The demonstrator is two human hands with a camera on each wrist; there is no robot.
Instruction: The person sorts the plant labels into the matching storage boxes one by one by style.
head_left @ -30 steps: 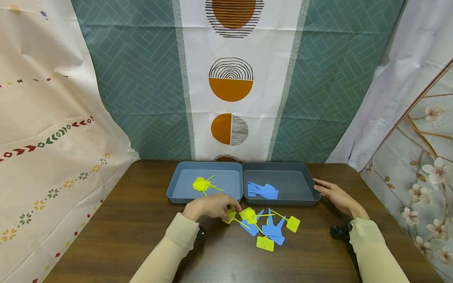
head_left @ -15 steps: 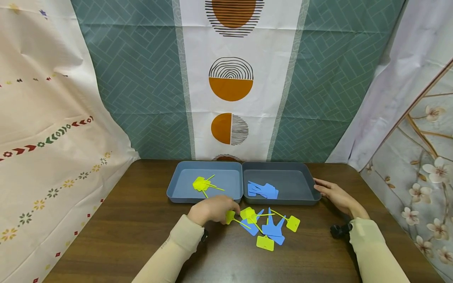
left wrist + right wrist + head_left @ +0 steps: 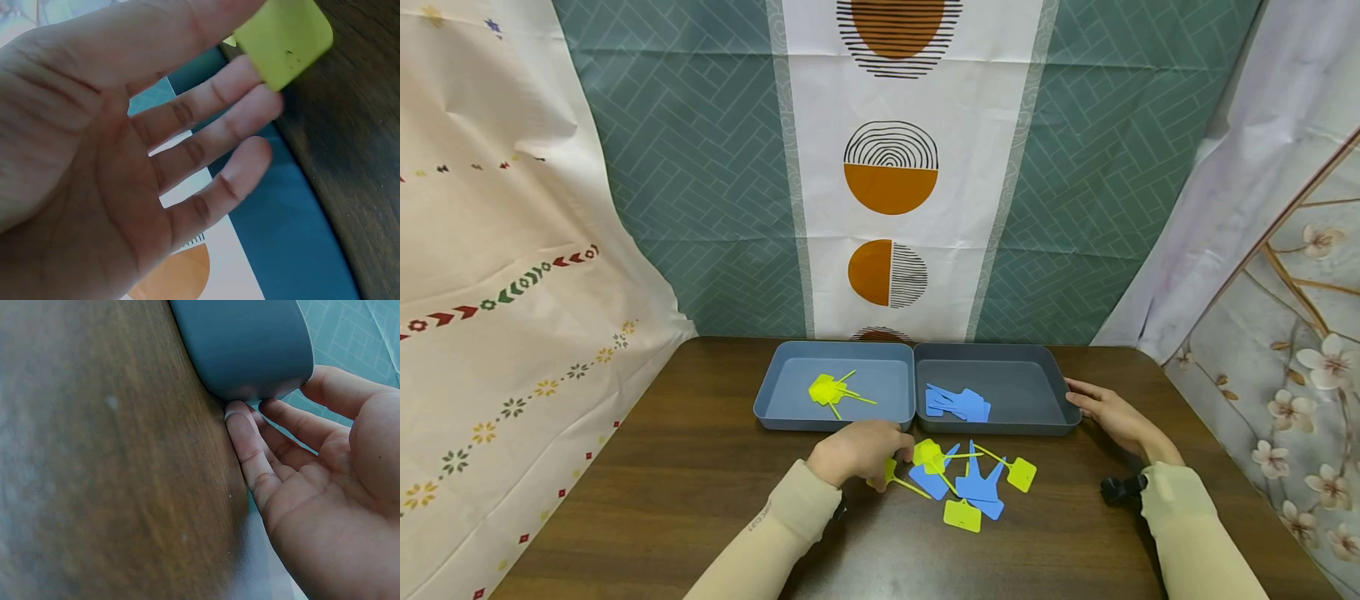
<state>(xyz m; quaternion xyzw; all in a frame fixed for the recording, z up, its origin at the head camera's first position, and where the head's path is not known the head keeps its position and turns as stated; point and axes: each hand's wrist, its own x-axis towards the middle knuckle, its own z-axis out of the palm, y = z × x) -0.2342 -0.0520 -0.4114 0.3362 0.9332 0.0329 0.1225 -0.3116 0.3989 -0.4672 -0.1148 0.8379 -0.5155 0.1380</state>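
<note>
My left hand (image 3: 861, 452) is over the near side of the left tray, pinching a yellow plant label (image 3: 290, 40) by its flat head. In the left wrist view the thumb lies over the label, the index finger is mostly hidden, and the other fingers extend loosely. Right of this hand lies a loose pile of yellow labels (image 3: 1020, 474) and blue labels (image 3: 977, 487) on the table. My right hand (image 3: 1112, 417) touches the right end of the dark grey tray (image 3: 250, 344) with extended fingertips, the thumb at its rim.
A blue-grey tray (image 3: 762, 408) holds several yellow labels (image 3: 826, 390). The dark tray beside it holds several blue labels (image 3: 962, 406). Both stand on the brown wooden table (image 3: 647, 467), in front of a patterned curtain (image 3: 700, 167).
My left hand has moved slightly right and nearer, and the yellow label under its fingers has shifted a little toward me. The right hand stays at the dark tray.
</note>
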